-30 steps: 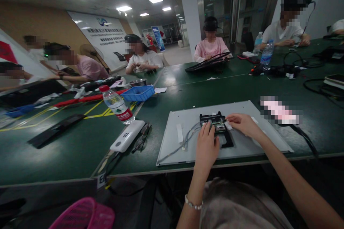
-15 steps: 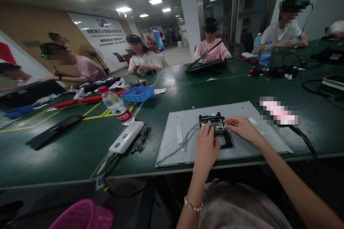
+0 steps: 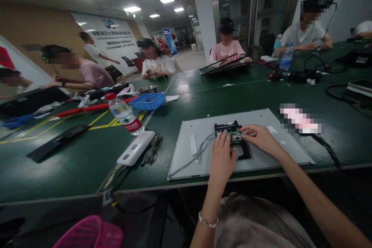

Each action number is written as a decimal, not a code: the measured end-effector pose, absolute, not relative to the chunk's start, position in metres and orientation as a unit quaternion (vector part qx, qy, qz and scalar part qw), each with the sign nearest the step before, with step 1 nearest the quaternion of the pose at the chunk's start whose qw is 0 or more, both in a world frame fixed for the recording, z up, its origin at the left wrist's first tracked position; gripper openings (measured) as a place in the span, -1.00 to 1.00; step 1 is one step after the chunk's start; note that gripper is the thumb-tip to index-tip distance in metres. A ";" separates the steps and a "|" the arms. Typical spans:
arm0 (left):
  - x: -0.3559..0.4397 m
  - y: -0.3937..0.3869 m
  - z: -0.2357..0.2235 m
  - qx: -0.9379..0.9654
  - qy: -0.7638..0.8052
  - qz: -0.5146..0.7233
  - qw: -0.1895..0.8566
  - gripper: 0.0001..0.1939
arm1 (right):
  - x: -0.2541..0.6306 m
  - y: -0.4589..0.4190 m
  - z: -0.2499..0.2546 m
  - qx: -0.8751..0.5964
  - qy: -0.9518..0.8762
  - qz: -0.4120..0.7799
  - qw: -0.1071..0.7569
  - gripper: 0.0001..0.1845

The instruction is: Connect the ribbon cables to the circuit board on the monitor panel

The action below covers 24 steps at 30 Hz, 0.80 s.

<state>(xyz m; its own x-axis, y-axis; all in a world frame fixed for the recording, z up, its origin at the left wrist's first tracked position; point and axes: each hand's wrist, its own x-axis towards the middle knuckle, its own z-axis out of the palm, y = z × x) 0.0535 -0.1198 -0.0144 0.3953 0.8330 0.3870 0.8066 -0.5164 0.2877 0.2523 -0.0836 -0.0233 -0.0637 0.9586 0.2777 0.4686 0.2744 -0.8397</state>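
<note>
A pale flat display panel point(image 3: 186, 159) lies on the green table, with a black plastic bracket point(image 3: 245, 152) on it. Inside the bracket sits a small green circuit board point(image 3: 236, 136), partly covered by my hands. My left hand point(image 3: 223, 155) rests its outstretched fingers on the board's left side, thumb apart. At the right edge of the board, my right hand point(image 3: 258, 137) has thumb and forefinger pinched together; the fingertips look closed on that edge, though the contact is small. Grey cables point(image 3: 200, 151) run from the bracket's left side across the panel.
Left of the panel are a white power bank point(image 3: 136, 149), glasses point(image 3: 152, 149) and a water bottle point(image 3: 124, 114). A blue tray point(image 3: 148, 102) stands behind them. A blurred-out phone-like object point(image 3: 300, 118) with a cable lies right. Several people sit around the table; a pink basket point(image 3: 90, 232) is below.
My hands stay nearly in place at the circuit board, with only slight finger movement. Across the table a person in pink has lowered a dark panel piece; a standing person has moved right.
</note>
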 end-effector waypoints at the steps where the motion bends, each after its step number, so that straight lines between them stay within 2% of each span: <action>1: 0.054 -0.120 -0.014 0.835 0.489 0.250 0.027 -0.50 | 0.252 -0.085 -0.022 -0.534 -0.671 0.279 0.433 -0.76; 7: 0.043 -0.118 0.005 0.815 0.488 0.310 0.036 -0.59 | 0.256 -0.091 -0.017 -0.543 -0.663 0.236 0.458 -0.76; 13: -0.017 -0.090 0.034 0.750 0.566 0.340 0.038 -0.63 | 0.257 -0.093 -0.019 -0.547 -0.667 0.206 0.461 -0.75; 19: -0.077 -0.050 0.021 0.731 0.635 0.238 0.076 -0.54 | 0.255 -0.094 -0.019 -0.532 -0.696 0.193 0.442 -0.75; 24: -0.083 -0.042 0.005 0.737 0.621 0.242 0.113 -0.59 | 0.255 -0.093 -0.023 -0.523 -0.722 0.178 0.418 -0.77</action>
